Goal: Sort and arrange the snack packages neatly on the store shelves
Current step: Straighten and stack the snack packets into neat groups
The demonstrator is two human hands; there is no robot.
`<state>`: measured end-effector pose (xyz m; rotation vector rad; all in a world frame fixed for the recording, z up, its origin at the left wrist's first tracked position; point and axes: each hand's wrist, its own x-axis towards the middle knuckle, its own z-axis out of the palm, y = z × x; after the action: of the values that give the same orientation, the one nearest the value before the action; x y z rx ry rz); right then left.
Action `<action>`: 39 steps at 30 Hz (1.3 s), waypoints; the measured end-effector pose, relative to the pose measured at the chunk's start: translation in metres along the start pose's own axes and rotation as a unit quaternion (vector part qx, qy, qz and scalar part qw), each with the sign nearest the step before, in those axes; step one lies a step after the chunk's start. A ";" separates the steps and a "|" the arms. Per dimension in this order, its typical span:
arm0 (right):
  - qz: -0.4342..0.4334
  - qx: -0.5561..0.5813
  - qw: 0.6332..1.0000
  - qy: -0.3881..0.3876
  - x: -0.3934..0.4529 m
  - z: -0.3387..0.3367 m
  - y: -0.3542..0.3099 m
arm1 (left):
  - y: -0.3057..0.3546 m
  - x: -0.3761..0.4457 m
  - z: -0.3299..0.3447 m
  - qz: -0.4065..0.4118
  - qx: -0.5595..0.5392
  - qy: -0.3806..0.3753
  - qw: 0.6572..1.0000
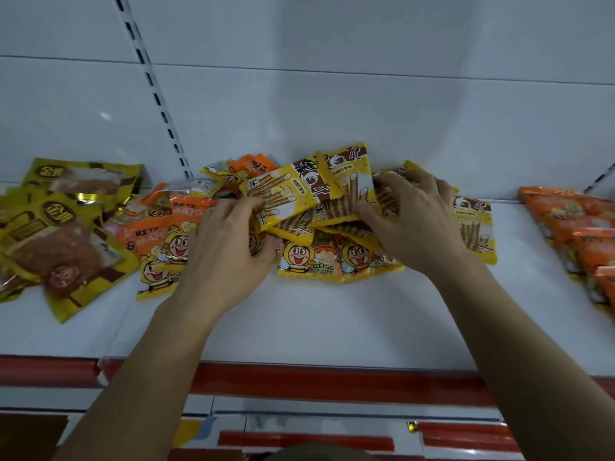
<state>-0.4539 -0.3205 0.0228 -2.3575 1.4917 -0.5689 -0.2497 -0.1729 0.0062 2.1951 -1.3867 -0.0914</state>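
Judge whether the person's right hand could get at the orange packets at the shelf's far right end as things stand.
Probably yes: the right hand is busy holding yellow wafer-roll packets, but only bare shelf separates it from the orange packets.

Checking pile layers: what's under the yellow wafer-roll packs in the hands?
Under the wafer-roll packs, held by the left hand and right hand, lie cartoon-face packs on the shelf. Deeper layers are covered.

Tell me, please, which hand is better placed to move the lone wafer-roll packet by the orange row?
Right: the right hand lies beside that wafer-roll packet; the left hand is across the pile.
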 end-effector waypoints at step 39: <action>0.062 0.574 0.815 0.046 -0.070 -0.092 0.101 | 0.163 -0.006 0.045 0.072 -0.485 -0.007 0.872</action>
<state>-0.6048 -0.3030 0.0469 -1.2698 0.8578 -1.1402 -0.4012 -0.2394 0.0437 1.2423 -1.1278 -0.6079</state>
